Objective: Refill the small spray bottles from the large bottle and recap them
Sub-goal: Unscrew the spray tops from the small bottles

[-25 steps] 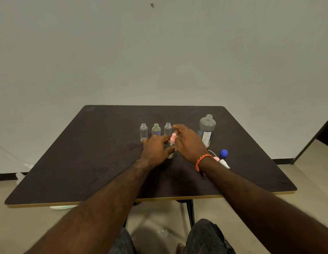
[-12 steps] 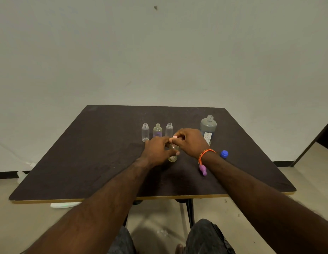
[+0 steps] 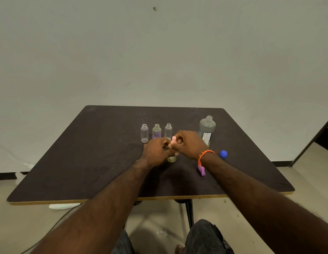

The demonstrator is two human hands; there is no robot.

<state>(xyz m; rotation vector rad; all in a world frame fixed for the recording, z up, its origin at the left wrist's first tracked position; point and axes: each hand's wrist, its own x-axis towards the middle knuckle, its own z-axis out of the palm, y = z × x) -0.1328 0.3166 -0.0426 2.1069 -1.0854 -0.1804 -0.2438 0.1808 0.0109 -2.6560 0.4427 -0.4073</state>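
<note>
While both hands meet at mid-table, the left hand grips the body of a small spray bottle, fingers curled round it, only its yellowish base showing below them. Right hand is curled over the top, fingers pinching the pink spray cap at the bottle neck. Bottle stands upright, long axis vertical, base on or just above the table; can't tell which. Cap sits directly above the bottle, on the same axis, so the coming move is likely a twist about that vertical line, right hand turning, left hand bracing. Whether the cap is going on or coming off can't be told. Threads and neck are hidden by the fingers, liquid level too.

Just behind the hands, three uncapped small bottles in a row: left clear bottle, middle bottle with purple tint, right clear bottle, the last nearly touching the right hand's knuckles in view. Large bottle stands open to the right rear, nearer the right hand, lower part cut off by the wrist. Blue cap lies beside the right wrist, purple spray cap lies near the forearm, partly covered. Orange bracelet on the right wrist. Any further caps may be hidden under the arm.
</note>
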